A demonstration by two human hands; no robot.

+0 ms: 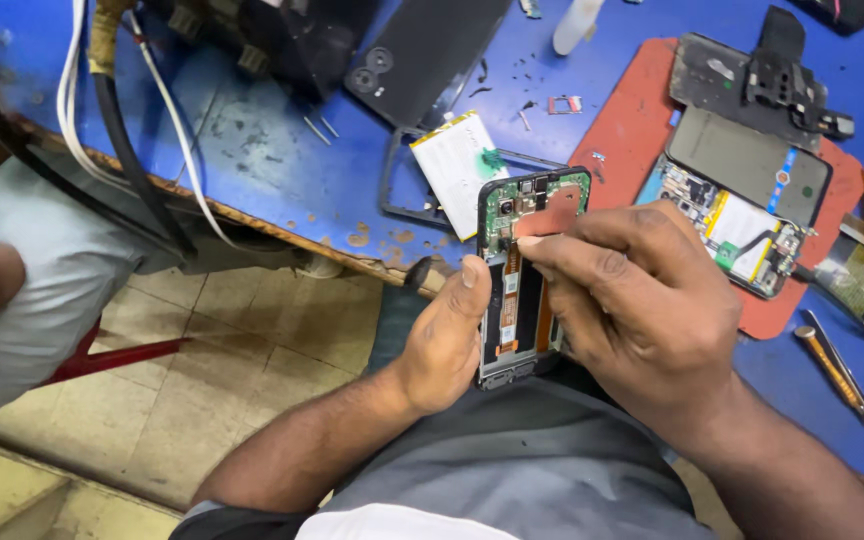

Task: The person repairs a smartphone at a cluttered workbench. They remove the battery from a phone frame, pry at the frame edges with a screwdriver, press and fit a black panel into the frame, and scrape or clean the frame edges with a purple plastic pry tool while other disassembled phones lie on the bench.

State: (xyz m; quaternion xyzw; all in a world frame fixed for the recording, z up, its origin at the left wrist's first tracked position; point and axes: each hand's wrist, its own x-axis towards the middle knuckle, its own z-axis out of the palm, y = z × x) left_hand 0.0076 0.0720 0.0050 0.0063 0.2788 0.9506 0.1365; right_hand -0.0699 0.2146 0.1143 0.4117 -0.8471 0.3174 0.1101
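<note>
we hold an opened phone (524, 280) in front of us, just over the near edge of the blue workbench (272, 160). our left hand (447, 335) grips it from the left side, with the thumb pressed on the frame edge and the palm under the body, so the phone is grasped firmly. its back is off, and we can see the green circuit board at the top and orange flex cables running down the empty battery bay.

our right hand (632, 300) lies over the right side of the phone, fingers stretched toward the upper part near the board. the fingertips touch there, but we cannot tell if they pinch some small part or only press on it.

to do this well, in our judgement, the left hand should keep the frame steady and not bend it, and the right fingers should work gently, because the flex cables look thin and can tear easily.

on the bench behind the phone lies a white battery (457, 170) on a loose dark frame, and a black back cover (422, 55). to the right, a second opened phone (737, 215) rests on a red mat (622, 120), and a screwdriver (837, 375) lies near.
</note>
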